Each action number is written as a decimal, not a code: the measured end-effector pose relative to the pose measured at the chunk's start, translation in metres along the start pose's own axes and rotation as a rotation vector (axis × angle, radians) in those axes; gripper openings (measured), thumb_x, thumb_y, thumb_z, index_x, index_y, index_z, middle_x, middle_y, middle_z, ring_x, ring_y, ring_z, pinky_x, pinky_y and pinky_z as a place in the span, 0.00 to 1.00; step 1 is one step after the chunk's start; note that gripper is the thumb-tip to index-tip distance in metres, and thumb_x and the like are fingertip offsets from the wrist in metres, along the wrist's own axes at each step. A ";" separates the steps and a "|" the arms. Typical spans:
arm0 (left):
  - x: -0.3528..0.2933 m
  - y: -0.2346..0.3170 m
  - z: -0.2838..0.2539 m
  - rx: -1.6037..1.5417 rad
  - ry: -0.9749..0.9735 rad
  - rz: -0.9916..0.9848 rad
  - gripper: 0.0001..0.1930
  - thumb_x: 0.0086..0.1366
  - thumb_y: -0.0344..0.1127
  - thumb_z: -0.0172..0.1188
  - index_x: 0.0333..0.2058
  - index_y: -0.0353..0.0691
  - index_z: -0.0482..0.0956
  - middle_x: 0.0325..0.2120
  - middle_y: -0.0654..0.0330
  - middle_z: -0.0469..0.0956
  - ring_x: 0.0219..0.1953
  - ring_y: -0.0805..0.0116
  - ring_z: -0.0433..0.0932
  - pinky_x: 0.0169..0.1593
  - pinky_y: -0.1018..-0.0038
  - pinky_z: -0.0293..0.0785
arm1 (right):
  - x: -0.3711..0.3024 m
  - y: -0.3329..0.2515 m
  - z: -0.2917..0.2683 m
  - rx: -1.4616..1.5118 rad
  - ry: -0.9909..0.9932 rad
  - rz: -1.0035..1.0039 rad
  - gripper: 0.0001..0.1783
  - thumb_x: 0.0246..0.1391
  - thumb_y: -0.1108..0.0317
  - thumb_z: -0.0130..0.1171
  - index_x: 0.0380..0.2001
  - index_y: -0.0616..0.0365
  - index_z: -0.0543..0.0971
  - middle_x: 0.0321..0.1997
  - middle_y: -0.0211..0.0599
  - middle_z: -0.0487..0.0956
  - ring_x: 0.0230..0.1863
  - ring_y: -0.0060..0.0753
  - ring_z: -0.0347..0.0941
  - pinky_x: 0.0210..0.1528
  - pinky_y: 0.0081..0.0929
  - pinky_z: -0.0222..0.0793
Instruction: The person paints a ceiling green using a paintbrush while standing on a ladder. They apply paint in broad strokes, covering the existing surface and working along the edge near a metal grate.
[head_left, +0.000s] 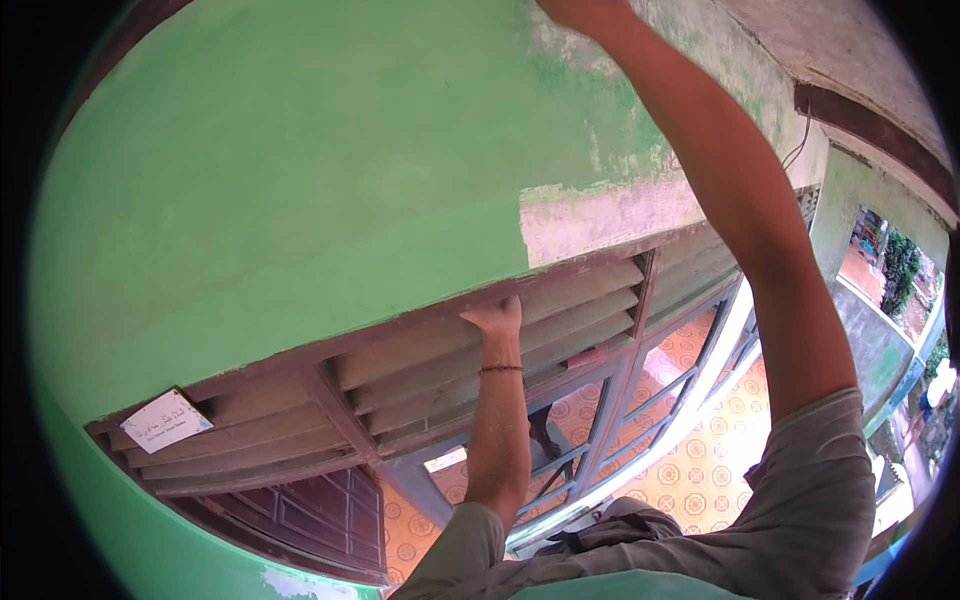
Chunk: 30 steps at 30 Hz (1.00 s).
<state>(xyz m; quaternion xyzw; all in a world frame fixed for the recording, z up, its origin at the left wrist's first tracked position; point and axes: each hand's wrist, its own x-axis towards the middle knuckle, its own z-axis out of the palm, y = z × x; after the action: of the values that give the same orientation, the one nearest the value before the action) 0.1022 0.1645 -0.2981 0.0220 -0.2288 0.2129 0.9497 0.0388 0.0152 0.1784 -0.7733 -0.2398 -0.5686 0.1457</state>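
My left hand (495, 316) reaches up to the brown wooden frame (420, 312) above the louvered vent. Its thumb points left and its fingers curl onto the frame's lower edge, their tips hidden. A dark bracelet (501, 369) circles that wrist. Raised high at the top edge, my right hand (582, 12) is cut off by the picture, so neither its fingers nor anything in them shows. It is close to a green wall (300, 170), by a patchy, worn stretch of paint (600, 110). Below that patch, a pale pinkish strip (605, 215) borders the smooth green paint.
Dark slats (410, 365) fill the vent below the wall. A white card (166, 420) rests against it at left. A brown panelled door (310, 515) and blue-grey window frames (600, 440) are lower down. Orange patterned floor tiles (690, 490) lie far below. A ceiling beam (870, 125) runs at upper right.
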 end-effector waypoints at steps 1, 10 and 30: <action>0.000 -0.002 0.004 -0.064 0.067 -0.032 0.36 0.69 0.61 0.43 0.68 0.45 0.66 0.70 0.62 0.63 0.70 0.59 0.61 0.74 0.59 0.52 | -0.003 0.004 -0.003 -0.013 0.039 -0.023 0.30 0.72 0.50 0.35 0.51 0.61 0.80 0.53 0.59 0.81 0.56 0.63 0.77 0.59 0.53 0.70; -0.014 -0.006 0.033 -0.052 0.111 -0.032 0.34 0.71 0.57 0.44 0.68 0.44 0.67 0.69 0.60 0.65 0.71 0.59 0.61 0.74 0.61 0.52 | 0.012 0.014 -0.009 -0.060 -0.011 0.056 0.31 0.71 0.48 0.36 0.51 0.61 0.80 0.52 0.61 0.81 0.56 0.64 0.77 0.60 0.54 0.69; 0.012 0.014 -0.019 0.098 0.013 0.042 0.40 0.64 0.70 0.53 0.66 0.50 0.70 0.66 0.68 0.69 0.68 0.63 0.65 0.73 0.59 0.55 | -0.034 -0.008 0.004 0.052 -0.032 -0.025 0.30 0.71 0.49 0.34 0.53 0.57 0.81 0.54 0.60 0.81 0.58 0.64 0.76 0.62 0.54 0.68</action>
<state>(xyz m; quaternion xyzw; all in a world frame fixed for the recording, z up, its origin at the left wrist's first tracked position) 0.1144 0.1845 -0.3109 0.0623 -0.2125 0.2437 0.9443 0.0298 0.0171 0.1443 -0.7753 -0.2663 -0.5515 0.1547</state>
